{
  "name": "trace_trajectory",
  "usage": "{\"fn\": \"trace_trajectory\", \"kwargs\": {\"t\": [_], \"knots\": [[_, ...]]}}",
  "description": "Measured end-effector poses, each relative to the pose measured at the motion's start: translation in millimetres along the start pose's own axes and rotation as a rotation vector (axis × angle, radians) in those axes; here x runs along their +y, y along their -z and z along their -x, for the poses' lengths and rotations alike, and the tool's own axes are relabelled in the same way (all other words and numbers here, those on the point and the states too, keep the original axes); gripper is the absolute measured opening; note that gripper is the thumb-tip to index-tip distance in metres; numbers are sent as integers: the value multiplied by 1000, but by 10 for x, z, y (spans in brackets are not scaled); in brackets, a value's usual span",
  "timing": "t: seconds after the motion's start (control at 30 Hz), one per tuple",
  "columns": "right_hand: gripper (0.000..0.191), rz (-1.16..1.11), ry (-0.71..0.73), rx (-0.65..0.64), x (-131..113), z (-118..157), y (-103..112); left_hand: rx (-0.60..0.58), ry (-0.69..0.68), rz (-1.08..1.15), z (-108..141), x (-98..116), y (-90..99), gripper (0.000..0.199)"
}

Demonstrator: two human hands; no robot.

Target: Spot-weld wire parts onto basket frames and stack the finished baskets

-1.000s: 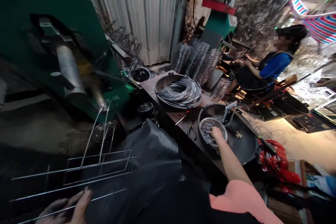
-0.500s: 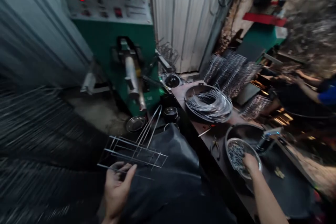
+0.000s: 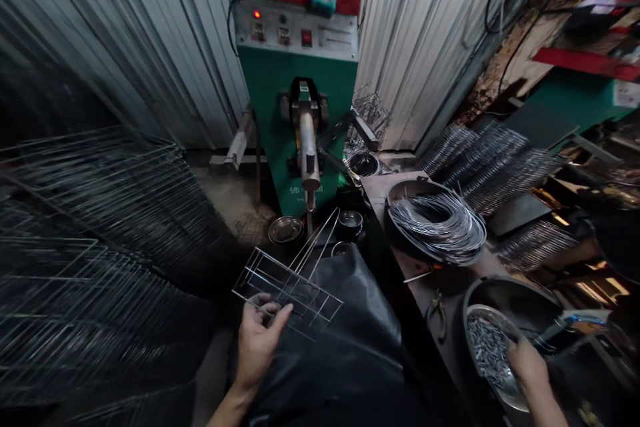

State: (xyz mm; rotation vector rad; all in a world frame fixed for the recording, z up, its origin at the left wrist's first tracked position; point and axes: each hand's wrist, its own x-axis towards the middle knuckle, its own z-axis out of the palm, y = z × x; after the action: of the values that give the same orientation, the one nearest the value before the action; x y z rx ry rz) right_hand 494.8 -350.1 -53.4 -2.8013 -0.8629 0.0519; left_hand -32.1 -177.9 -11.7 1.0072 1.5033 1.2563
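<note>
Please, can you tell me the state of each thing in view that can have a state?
left hand: holding the wire frame
wire frame: raised and tilted, long wires pointing toward the machine
right hand: at the bowl, fingers over its rim
steel bowl: full of short wire pieces
green machine: red lamp lit
wire coil: lying in a black pan
pliers: lying on the bench

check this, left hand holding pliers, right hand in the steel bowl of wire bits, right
Wrong: the head view shows the left hand holding a wire frame, not pliers; the pliers lie on the bench. The right hand in the steel bowl is correct.
</note>
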Motion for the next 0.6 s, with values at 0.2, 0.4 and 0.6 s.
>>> {"fn": "trace_trajectory", "kwargs": {"t": [0.2,0.4,0.6], "knots": [[29,-583,262,-139,-1513,259,250,15,-15,9,11,20,-38,49],[31,-871,575,-578,-3191,730,143,41,-16,40,29,77,-32,51],[29,-1072,694,-815,-4108,1021,54,29,-25,73,-51,135,-9,51]]}}
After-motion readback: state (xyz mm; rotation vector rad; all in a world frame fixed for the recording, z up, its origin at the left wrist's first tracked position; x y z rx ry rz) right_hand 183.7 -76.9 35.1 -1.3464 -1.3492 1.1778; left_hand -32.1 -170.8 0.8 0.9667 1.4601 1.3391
